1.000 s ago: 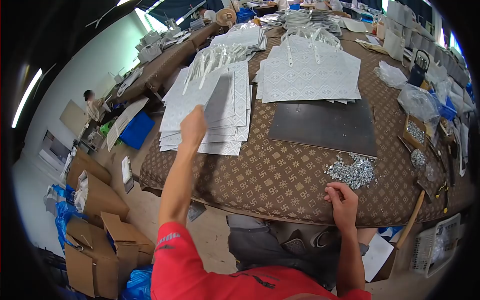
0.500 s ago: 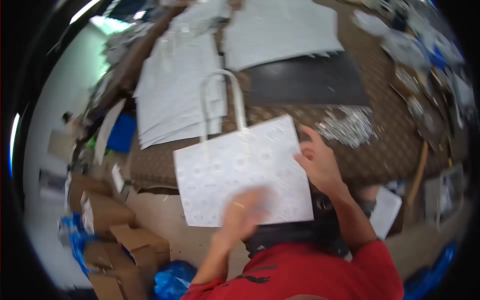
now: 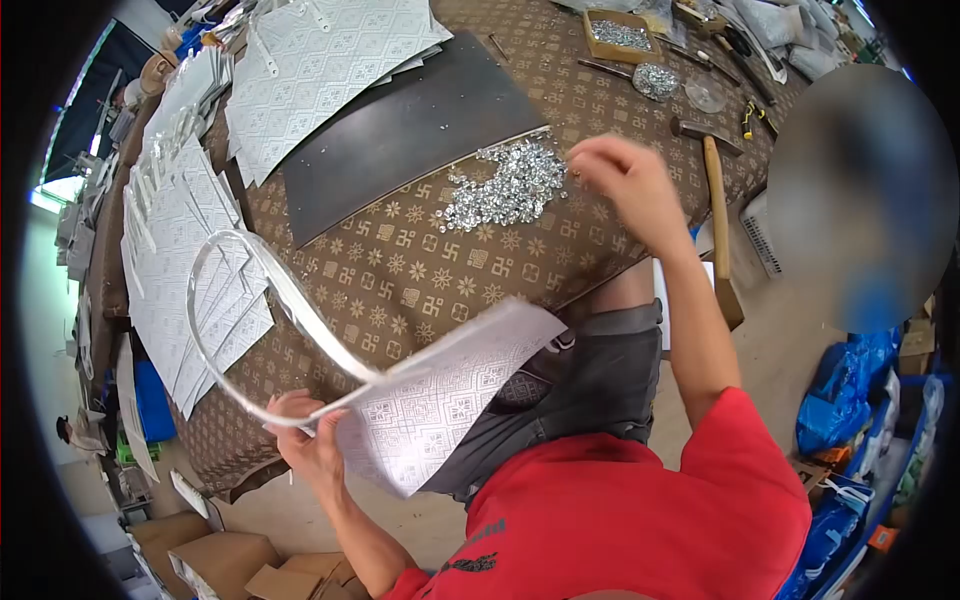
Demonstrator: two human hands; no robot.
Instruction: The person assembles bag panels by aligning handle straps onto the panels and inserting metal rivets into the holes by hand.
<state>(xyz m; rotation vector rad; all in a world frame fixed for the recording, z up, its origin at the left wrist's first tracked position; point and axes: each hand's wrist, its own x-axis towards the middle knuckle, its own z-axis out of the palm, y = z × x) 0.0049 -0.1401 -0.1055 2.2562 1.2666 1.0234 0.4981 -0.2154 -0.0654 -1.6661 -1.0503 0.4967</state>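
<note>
My left hand [image 3: 312, 440] is closed on the corner of a white patterned bag panel [image 3: 430, 410], where a white strap handle [image 3: 205, 335] is attached. The panel is tilted over my lap, and its long handle loops up over the table's edge. My right hand [image 3: 630, 185] is just right of a pile of small shiny metal studs [image 3: 515, 188] on the cloth. Its thumb and fingertips are pinched together and slightly blurred; what they hold, if anything, is too small to make out.
Behind the studs lies a dark flat board [image 3: 410, 130]. Stacked patterned panels [image 3: 320, 75] rest on it, and more panels with handles [image 3: 190, 270] lie at left. A hammer [image 3: 716, 190], a box of studs [image 3: 620, 38] and tools are at right. Cardboard boxes [image 3: 225, 565] stand on the floor.
My right hand has let go of the panel's edge and moved to the stud pile. My left hand now grips the panel by the handle corner, and the panel has turned and tilted. The view has swung right.
</note>
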